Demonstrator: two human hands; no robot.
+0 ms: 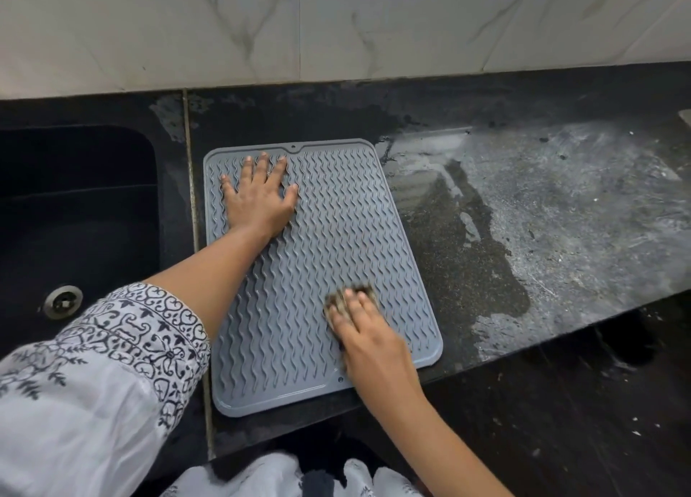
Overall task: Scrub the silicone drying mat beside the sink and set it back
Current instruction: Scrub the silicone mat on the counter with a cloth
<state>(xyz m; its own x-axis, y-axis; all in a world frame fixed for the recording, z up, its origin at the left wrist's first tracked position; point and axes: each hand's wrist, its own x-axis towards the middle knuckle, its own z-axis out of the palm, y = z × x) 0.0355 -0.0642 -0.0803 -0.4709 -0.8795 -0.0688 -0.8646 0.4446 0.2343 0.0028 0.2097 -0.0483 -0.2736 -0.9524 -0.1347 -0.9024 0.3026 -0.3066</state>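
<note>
Blurred scrubber point(349, 302), perhaps steel wool

Open black countertop point(542, 212), wet and streaked, stretches right of the grey drying mat point(318, 234), with nothing standing on it. A bare strip runs behind the mat up to the tiled wall point(336, 28), which closes that side. Left of the mat the sink point(74, 216) drops away. Two hands occupy the mat.
</note>
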